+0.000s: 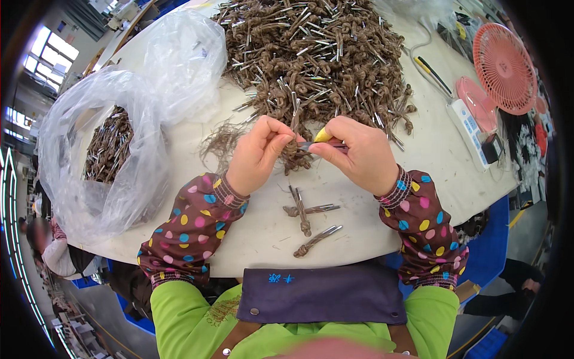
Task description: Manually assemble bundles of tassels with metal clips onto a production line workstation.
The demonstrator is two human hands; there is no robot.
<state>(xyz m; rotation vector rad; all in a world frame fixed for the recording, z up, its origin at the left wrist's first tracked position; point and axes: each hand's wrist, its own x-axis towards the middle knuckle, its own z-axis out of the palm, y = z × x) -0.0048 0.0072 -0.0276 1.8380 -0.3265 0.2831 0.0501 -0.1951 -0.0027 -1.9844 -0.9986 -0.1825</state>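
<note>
While I'm standing here watching, the left hand (258, 149) has thumb and fingers pinched together on a knotted brown bundle (292, 160), held just above the worktop (365, 230), right at the near edge of the big pile. The right hand (360, 154) is curled closed around a small metal tool (305, 145), its blade pointing left, right up at the bundle. Can't tell from here if it's actually biting into anything. There's a bit of yellow (323, 135) at those fingertips too, no idea if that's tool or finger cover.

The pile (317, 66) is loads of brown twisted pieces with shiny silvery sticks poking out everywhere. Closer to the person, three loose pieces lie on the worktop: two crossed (302, 209), one by itself (317, 241) just below them. Some stray brown fibres (218, 145) sit left of the left hand.

Off to the left, a clear plastic bag (66, 137) gapes open with more pieces (110, 146) inside. Over on the right: pink fan (505, 69), white power strip (468, 130).
</note>
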